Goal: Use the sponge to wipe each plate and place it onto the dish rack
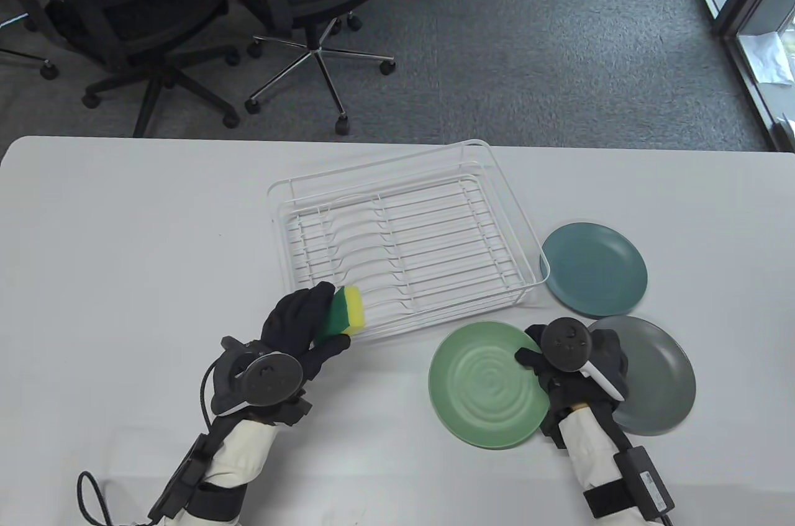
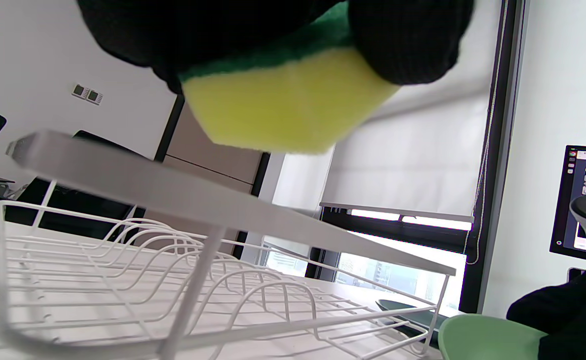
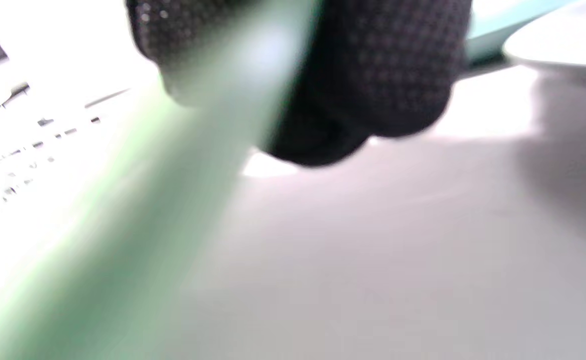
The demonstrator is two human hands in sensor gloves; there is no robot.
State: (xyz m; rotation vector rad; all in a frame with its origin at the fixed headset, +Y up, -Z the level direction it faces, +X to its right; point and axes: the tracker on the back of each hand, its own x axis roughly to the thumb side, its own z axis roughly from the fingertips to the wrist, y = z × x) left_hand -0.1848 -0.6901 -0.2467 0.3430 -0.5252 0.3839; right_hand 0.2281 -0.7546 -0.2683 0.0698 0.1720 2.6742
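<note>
My left hand (image 1: 304, 327) holds a yellow and green sponge (image 1: 345, 310) just above the near left corner of the white wire dish rack (image 1: 404, 240); the sponge (image 2: 283, 100) fills the top of the left wrist view. My right hand (image 1: 559, 358) grips the right rim of the light green plate (image 1: 487, 392), thumb on top. In the right wrist view the green plate rim (image 3: 188, 165) runs blurred across the fingers (image 3: 383, 75). A teal plate (image 1: 594, 267) and a grey plate (image 1: 655, 374) lie to the right. The rack holds no plates.
Bare white table (image 1: 124, 253) stretches left of the rack. Office chairs (image 1: 310, 10) stand on the carpet beyond the far table edge. A monitor (image 2: 585, 200) shows at the right in the left wrist view.
</note>
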